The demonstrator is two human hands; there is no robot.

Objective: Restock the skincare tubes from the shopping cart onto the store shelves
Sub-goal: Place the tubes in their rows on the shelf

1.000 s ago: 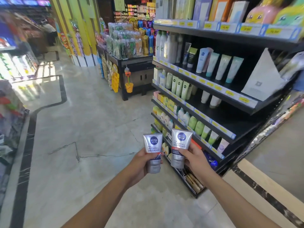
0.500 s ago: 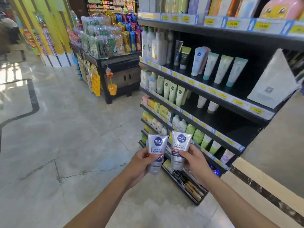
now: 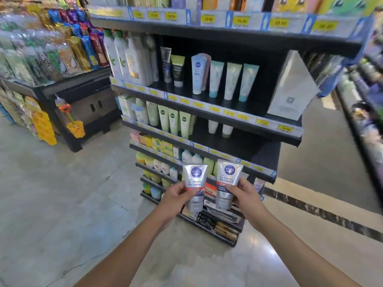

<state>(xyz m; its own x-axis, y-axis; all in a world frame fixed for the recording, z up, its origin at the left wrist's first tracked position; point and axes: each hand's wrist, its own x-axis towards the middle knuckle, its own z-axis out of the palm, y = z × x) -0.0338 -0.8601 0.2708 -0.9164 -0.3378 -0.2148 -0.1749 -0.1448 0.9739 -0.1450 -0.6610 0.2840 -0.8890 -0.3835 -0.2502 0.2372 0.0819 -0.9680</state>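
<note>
Two silver skincare tubes with blue round logos stand upright in my hands, cap end down, in front of the lower shelves. My left hand (image 3: pixel 176 195) grips the left tube (image 3: pixel 194 183) and my right hand (image 3: pixel 245 194) grips the right tube (image 3: pixel 227 181). The black store shelf unit (image 3: pixel 207 112) rises behind them. Its upper shelf holds several standing tubes (image 3: pixel 215 79), and the shelf below has green tubes (image 3: pixel 173 121) with a bare dark stretch to their right. The shopping cart is out of view.
A white box (image 3: pixel 292 88) stands at the right end of the upper shelf. A dark display stand (image 3: pixel 83 100) with snack bags and a hanging orange bucket (image 3: pixel 75 128) sits to the left. Polished floor (image 3: pixel 62 193) spreads left and below; another shelf row runs along the right edge.
The view has swung right and closer to the shelf unit. Both hands keep their tubes, now a little further apart and in front of the lower shelves.
</note>
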